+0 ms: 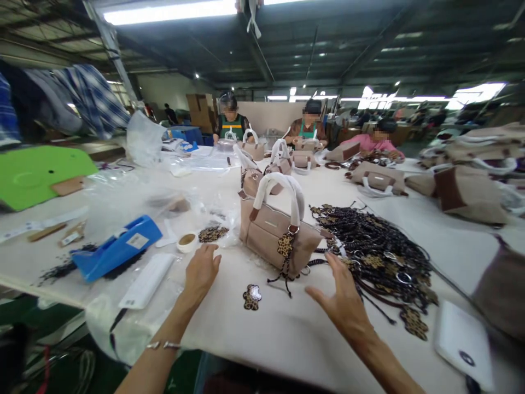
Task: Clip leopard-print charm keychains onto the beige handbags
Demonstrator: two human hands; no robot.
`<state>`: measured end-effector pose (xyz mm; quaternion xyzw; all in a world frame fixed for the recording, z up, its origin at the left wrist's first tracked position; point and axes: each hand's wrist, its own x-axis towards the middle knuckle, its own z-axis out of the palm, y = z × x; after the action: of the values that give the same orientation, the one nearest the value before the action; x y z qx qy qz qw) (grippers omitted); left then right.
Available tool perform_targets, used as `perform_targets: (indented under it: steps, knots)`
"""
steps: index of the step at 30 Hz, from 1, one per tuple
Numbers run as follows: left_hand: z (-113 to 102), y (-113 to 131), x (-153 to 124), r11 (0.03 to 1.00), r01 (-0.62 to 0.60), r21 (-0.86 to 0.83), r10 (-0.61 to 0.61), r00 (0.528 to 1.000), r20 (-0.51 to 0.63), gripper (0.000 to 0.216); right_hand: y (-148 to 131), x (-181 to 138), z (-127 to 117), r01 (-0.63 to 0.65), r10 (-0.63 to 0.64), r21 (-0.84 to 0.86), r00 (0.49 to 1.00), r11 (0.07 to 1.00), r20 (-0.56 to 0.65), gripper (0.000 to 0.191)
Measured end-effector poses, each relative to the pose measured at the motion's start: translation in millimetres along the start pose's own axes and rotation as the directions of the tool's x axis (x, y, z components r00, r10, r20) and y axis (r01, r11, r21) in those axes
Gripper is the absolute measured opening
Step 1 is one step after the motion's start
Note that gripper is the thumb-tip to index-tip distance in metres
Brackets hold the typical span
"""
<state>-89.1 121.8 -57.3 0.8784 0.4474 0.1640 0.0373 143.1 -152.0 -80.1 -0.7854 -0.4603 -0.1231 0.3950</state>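
Observation:
A beige handbag (273,230) with wrapped white handles stands upright on the white table (266,334) in front of me; a leopard-print charm (284,244) hangs from its handle ring. My left hand (200,272) rests palm down on the table, left of the bag, fingers apart, holding nothing. My right hand (342,298) hovers open just right of the bag, fingers spread, beside a pile of dark cords and rings with leopard charms (377,257). One loose leopard charm (251,297) lies on the table between my hands.
A blue tape dispenser (117,246), a small tape roll (187,241) and clear plastic bags lie at left. More beige handbags (379,178) stand further along the table. Three people sit working at the far end. A white flat object (463,342) lies at right.

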Motion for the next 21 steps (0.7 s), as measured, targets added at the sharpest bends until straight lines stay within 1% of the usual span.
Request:
perform_targets:
  steps: [1, 2, 4, 5, 7, 9, 10, 11, 12, 14, 17, 19, 21]
  knots:
    - [0.7, 0.8, 4.5, 1.0, -0.013, -0.022, 0.014, 1.0, 0.004, 0.025, -8.6, 22.7, -0.4, -0.018, 0.018, 0.0, 1.0, 1.0, -0.015, 0.089]
    - [2.0, 4.1, 8.4, 0.998, -0.034, -0.046, 0.035, 0.999, 0.015, 0.025, -17.0, 45.1, -0.5, -0.062, 0.062, 0.011, 0.998, 0.998, -0.01, 0.095]
    - [6.9, 16.5, 13.2, 0.991, -0.096, -0.094, 0.101, 0.993, 0.059, 0.023, -30.4, 84.3, 1.5, -0.158, 0.156, 0.038, 0.986, 0.987, 0.061, 0.096]
    - [10.8, 24.6, 14.0, 0.984, -0.134, -0.116, 0.144, 0.986, 0.083, 0.021, -34.4, 99.3, 4.0, -0.182, 0.178, 0.037, 0.979, 0.983, 0.102, 0.089]
    - [21.2, 42.1, 12.9, 0.964, -0.21, -0.163, 0.232, 0.965, 0.127, 0.018, -36.8, 118.3, 11.4, -0.218, 0.207, 0.055, 0.966, 0.974, 0.158, 0.063]
    - [33.0, 57.4, 10.1, 0.946, -0.252, -0.203, 0.286, 0.945, 0.158, 0.017, -34.3, 124.7, 19.8, -0.273, 0.254, 0.13, 0.956, 0.953, 0.148, 0.033]
    - [38.2, 63.0, 8.8, 0.942, -0.257, -0.216, 0.295, 0.941, 0.168, 0.017, -32.6, 124.8, 23.3, -0.304, 0.284, 0.176, 0.95, 0.936, 0.129, 0.022]
    - [42.6, 66.9, 7.8, 0.94, -0.255, -0.226, 0.297, 0.939, 0.174, 0.016, -31.1, 124.1, 26.0, -0.33, 0.313, 0.213, 0.943, 0.92, 0.11, 0.016]
    - [45.6, 68.7, 7.1, 0.939, -0.251, -0.234, 0.295, 0.939, 0.176, 0.016, -30.3, 123.2, 27.6, -0.348, 0.336, 0.244, 0.937, 0.905, 0.093, 0.013]
    - [47.6, 66.2, 6.3, 0.936, -0.245, -0.252, 0.293, 0.94, 0.173, 0.021, -30.4, 122.9, 27.9, -0.367, 0.373, 0.306, 0.927, 0.879, 0.042, 0.016]
    - [43.2, 52.1, 4.4, 0.936, -0.231, -0.267, 0.276, 0.95, 0.145, 0.029, -32.2, 128.7, 23.0, -0.351, 0.432, 0.427, 0.896, 0.833, -0.107, 0.025]
    - [39.3, 42.2, 2.3, 0.943, -0.208, -0.259, 0.251, 0.957, 0.145, 0.029, -32.2, 134.8, 19.6, -0.335, 0.455, 0.443, 0.868, 0.832, -0.2, 0.029]
    - [37.6, 37.3, 1.3, 0.951, -0.194, -0.241, 0.234, 0.96, 0.154, 0.03, -31.2, 140.6, 19.7, -0.332, 0.471, 0.434, 0.84, 0.838, -0.268, 0.031]
